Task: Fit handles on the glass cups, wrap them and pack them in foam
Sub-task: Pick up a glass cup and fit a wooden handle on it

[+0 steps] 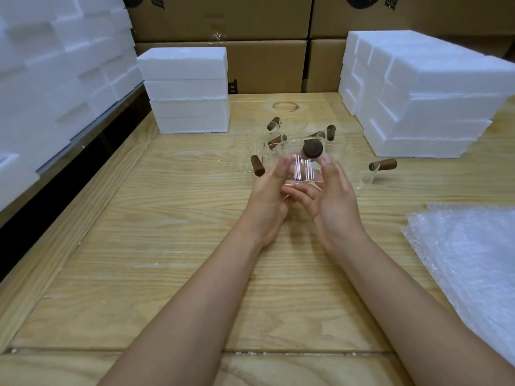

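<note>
Both hands are holding one glass cup [302,174] up over the middle of the wooden table [167,246]. The left hand [267,196] is gripping the cup's left side, with its thumb lying up along the glass and its fingers bent round underneath. The right hand [334,201] is gripping the right side the same way, with its thumb on the glass and its bent fingers going under the cup. Both hands are half closed around it.

The cup's brown handle [312,148] is sitting at the far top of the cup. It is pointing straight up at the camera, so only its round dark end is showing and its long side is hidden.

Just past the hands, other cups [365,176] are sitting close together on the table, each with a brown handle. One handle [383,164] on the right is lying sideways and pointing right. One [257,165] on the left is pointing toward the near side.

White foam blocks [186,90] are standing in a stack at the far left of the cups. A bigger foam stack [423,98] is standing at the far right. Bubble wrap [468,254] is lying on the near right of the table. Cardboard boxes [250,23] are standing along the far side.
</note>
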